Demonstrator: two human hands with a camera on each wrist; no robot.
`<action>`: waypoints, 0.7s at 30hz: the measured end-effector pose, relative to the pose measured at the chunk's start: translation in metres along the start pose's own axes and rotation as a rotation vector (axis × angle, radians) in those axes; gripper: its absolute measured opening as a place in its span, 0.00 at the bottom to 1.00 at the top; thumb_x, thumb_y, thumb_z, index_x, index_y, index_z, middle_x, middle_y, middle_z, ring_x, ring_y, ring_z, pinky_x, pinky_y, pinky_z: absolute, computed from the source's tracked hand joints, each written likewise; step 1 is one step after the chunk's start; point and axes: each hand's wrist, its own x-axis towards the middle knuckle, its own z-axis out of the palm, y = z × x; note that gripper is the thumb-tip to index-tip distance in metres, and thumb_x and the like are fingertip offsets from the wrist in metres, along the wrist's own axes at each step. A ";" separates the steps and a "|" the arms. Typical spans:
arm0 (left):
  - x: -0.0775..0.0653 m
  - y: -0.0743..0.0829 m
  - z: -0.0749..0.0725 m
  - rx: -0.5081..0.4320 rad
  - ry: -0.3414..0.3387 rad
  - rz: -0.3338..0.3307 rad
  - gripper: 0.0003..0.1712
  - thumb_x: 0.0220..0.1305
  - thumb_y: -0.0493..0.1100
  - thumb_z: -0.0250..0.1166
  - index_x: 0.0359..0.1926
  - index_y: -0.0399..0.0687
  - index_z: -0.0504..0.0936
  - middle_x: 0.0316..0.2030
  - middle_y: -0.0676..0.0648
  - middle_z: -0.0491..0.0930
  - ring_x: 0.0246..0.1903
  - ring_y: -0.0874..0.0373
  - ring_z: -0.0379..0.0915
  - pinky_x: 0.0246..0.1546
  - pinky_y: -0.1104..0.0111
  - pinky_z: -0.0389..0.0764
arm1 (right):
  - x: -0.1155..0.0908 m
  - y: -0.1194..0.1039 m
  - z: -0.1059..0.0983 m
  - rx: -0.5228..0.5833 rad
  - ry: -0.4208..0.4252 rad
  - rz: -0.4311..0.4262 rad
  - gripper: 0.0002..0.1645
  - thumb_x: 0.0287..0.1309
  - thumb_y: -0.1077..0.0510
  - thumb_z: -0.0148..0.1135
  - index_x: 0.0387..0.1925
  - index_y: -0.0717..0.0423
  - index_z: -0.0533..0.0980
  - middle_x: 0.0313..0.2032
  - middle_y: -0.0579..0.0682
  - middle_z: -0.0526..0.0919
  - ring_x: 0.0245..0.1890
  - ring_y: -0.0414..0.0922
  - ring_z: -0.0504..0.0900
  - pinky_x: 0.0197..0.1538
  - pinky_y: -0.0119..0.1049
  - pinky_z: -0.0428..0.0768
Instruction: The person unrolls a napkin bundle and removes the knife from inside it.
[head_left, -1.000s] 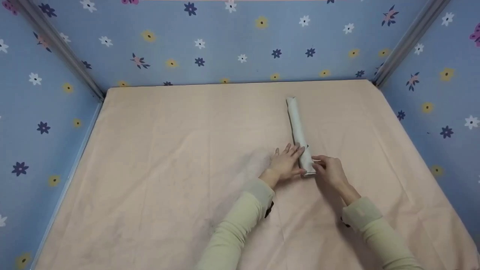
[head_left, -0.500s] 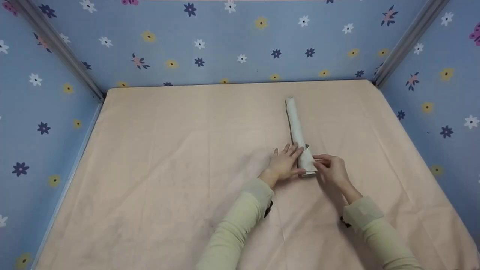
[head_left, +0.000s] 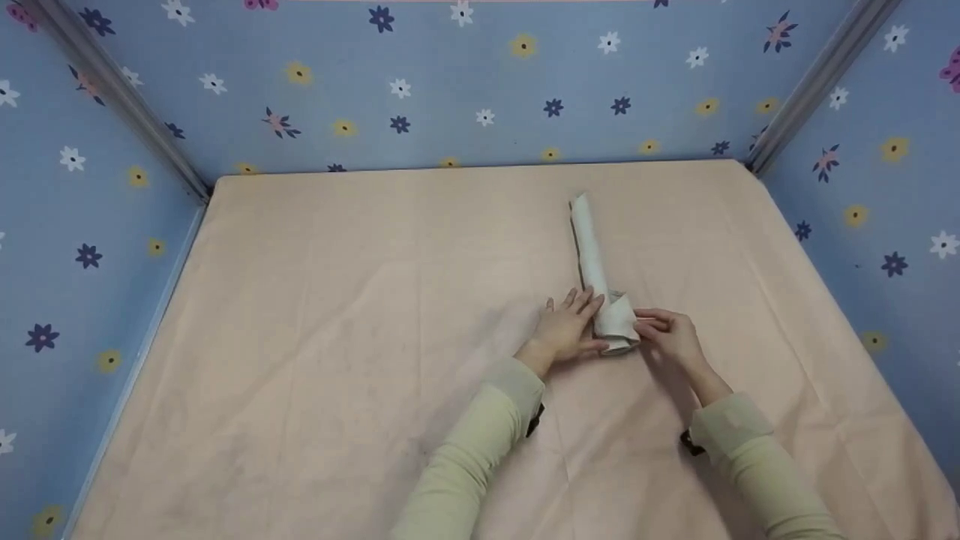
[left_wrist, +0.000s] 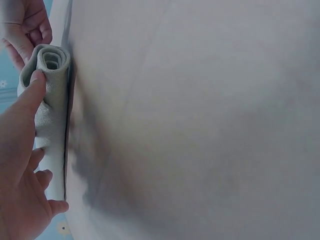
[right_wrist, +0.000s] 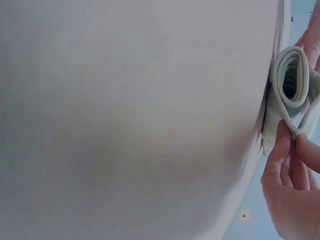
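A pale green cloth (head_left: 590,251), rolled into a long narrow tube, lies lengthwise on the table. My left hand (head_left: 562,328) rests along its left side near the close end, fingers extended and thumb at the end of the roll. At the right side, my right hand (head_left: 673,335) pinches the cloth's outer layer between thumb and fingertips. That layer stands away from the roll as a loose flap. Coiled layers show at the end of the cloth (left_wrist: 56,90) in the left wrist view. The right wrist view has the fold of cloth (right_wrist: 277,110) held in the right fingertips.
A wrinkled peach tablecloth (head_left: 322,315) covers the table. Blue flowered panels (head_left: 442,82) rise at the back and both sides, with grey metal posts (head_left: 120,90) at the rear corners.
My right hand has moved slightly right, drawing the pinched flap outward so it opens wider from the roll. My left hand has stayed almost in place, shifting a little left.
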 end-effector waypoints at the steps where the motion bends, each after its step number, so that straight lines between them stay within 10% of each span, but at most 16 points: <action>1: 0.000 0.000 0.000 -0.012 -0.006 -0.002 0.48 0.51 0.74 0.43 0.69 0.62 0.40 0.68 0.55 0.36 0.66 0.56 0.32 0.62 0.52 0.47 | 0.000 0.000 -0.001 0.005 -0.003 0.017 0.21 0.55 0.62 0.58 0.50 0.70 0.71 0.41 0.63 0.79 0.36 0.35 0.79 0.38 0.25 0.77; 21: -0.005 -0.002 0.007 -0.012 0.030 -0.021 0.47 0.54 0.71 0.47 0.69 0.58 0.43 0.68 0.52 0.40 0.66 0.52 0.37 0.60 0.52 0.52 | -0.005 0.000 -0.003 0.020 0.021 0.074 0.20 0.57 0.63 0.55 0.50 0.68 0.71 0.43 0.61 0.77 0.37 0.41 0.79 0.37 0.30 0.78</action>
